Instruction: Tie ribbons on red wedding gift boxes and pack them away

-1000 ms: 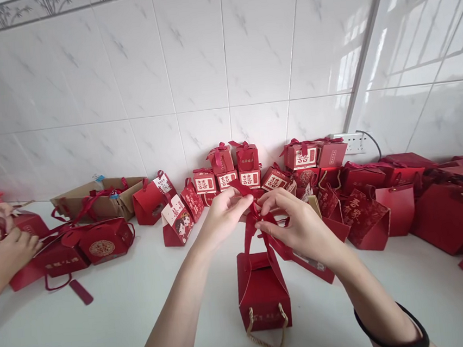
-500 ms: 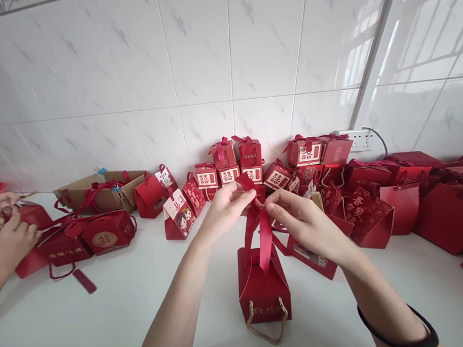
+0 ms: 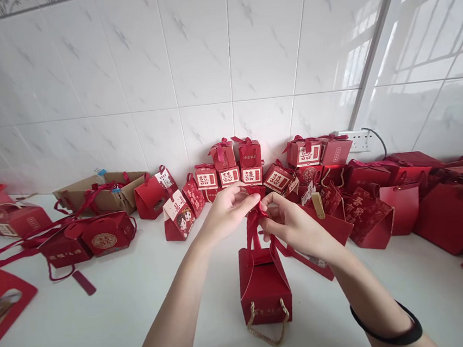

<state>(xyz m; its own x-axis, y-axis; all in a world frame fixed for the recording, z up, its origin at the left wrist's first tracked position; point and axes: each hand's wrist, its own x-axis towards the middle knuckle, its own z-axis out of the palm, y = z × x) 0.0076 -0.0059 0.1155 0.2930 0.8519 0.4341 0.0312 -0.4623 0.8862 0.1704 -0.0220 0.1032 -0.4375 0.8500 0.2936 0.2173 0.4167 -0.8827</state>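
Note:
A dark red gift box (image 3: pixel 264 285) stands upright on the white table, a twisted gold cord handle (image 3: pixel 267 338) hanging down its near side. From its top a red ribbon (image 3: pixel 253 228) rises to my hands. My left hand (image 3: pixel 234 203) pinches the ribbon between thumb and fingers. Close beside it, my right hand (image 3: pixel 284 215) is closed on the ribbon too, fingertips almost meeting those of the left. Behind my right hand lies a red box with a window (image 3: pixel 311 261), partly covered by the hand and wrist.
Stacked red boxes (image 3: pixel 227 176) line the tiled wall. At left are a cardboard tray (image 3: pixel 98 194), a round-patterned box (image 3: pixel 109 237) and a red windowed box (image 3: pixel 2 304) at the edge. More large red boxes (image 3: pixel 456 212) crowd the right side, near a wall socket (image 3: pixel 359 140).
My fingers have drawn closer together on the ribbon, and its loose hanging end is now gathered in. The other person's hands have left the left side; a red windowed box appears there.

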